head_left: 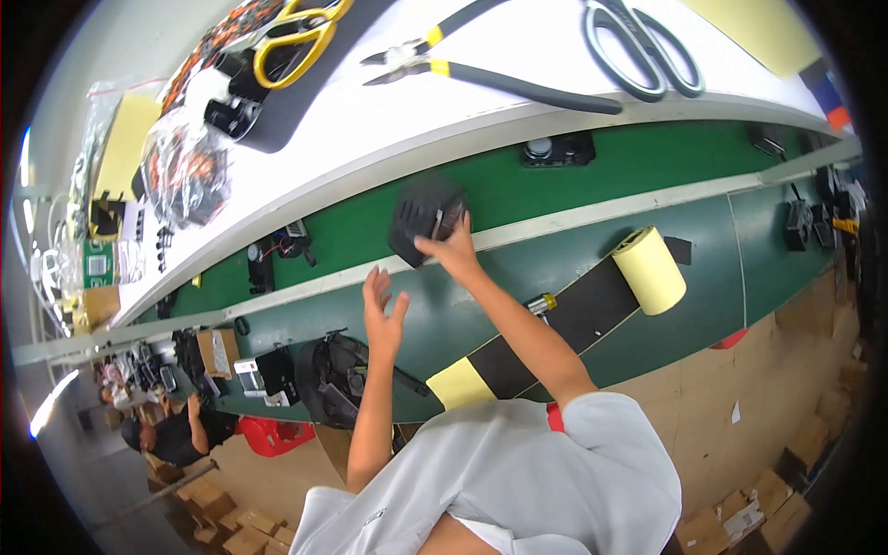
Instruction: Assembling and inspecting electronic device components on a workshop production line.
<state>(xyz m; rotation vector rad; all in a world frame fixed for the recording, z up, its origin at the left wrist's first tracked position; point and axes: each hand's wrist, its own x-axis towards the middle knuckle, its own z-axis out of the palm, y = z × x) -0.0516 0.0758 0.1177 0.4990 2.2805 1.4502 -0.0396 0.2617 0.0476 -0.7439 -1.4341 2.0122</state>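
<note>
My right hand (451, 250) grips a boxy black plastic object (421, 215) with slot-like grooves, held over the green strip at the back of the bench. The object is smeared by motion, so its exact kind is unclear. Just to the left and nearer to me, my left hand (383, 313) is raised, empty, with its fingers apart. Below it lies a black backpack-like bag (331, 379) with straps. Under my right forearm, a screwdriver with a yellow handle (542, 302) rests beside a black mat (583, 314).
A roll of yellow material (650, 270) sits on the mat. On the white shelf lie cutting pliers (499, 79), grey scissors (638, 46) and yellow-handled scissors (298, 42). A black device (558, 150) stands on the green strip. Another person (185, 435) works at far left.
</note>
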